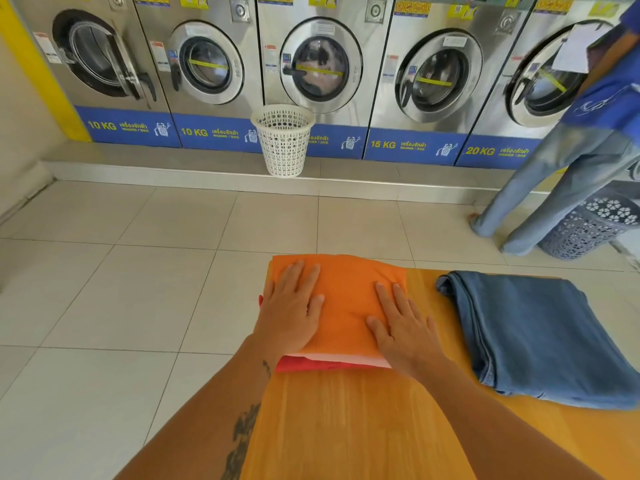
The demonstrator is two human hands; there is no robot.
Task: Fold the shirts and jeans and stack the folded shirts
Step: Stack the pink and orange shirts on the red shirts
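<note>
Head view. Item: folded orange shirt [346,306], topmost of a stack on the wooden surface [346,427], over a white layer [346,358] and a red shirt [304,366]. Left hand [291,310] and right hand [403,327] both lie flat and spread on it, pressing, gripping nothing. Folded jeans [533,334] right of the stack, apart.

Handling, judged: shirts light, limp, prone to sliding; lift the stack from beneath both side edges. Jeans heavier, stiffer.
</note>
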